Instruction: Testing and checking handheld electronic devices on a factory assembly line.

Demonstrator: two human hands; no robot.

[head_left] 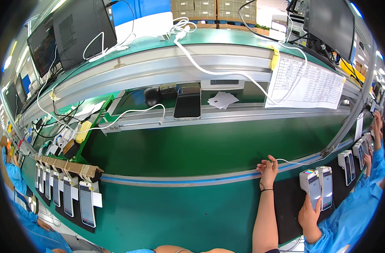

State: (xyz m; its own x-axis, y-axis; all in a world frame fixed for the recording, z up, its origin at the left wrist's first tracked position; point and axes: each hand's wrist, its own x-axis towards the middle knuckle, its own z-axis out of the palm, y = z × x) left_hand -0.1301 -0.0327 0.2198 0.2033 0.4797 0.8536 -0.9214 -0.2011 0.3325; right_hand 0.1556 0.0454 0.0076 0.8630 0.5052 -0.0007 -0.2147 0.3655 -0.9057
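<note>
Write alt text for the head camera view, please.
The person's bare right hand touches a thin white cable over a green flat workbench. White handheld touchscreen devices line both sides; at right, a co-worker's blue-sleeved hand touches one.

Well left of the right fingers [271,160], a row of terminals [69,198] stands on the desk [175,206]; a cable [294,162] runs right from them, two terminals [326,187] stand nearer on their right, and beyond, leftward, a phone [187,103] lies beside cards [223,100] beneath the upper shelf [230,37].
</note>
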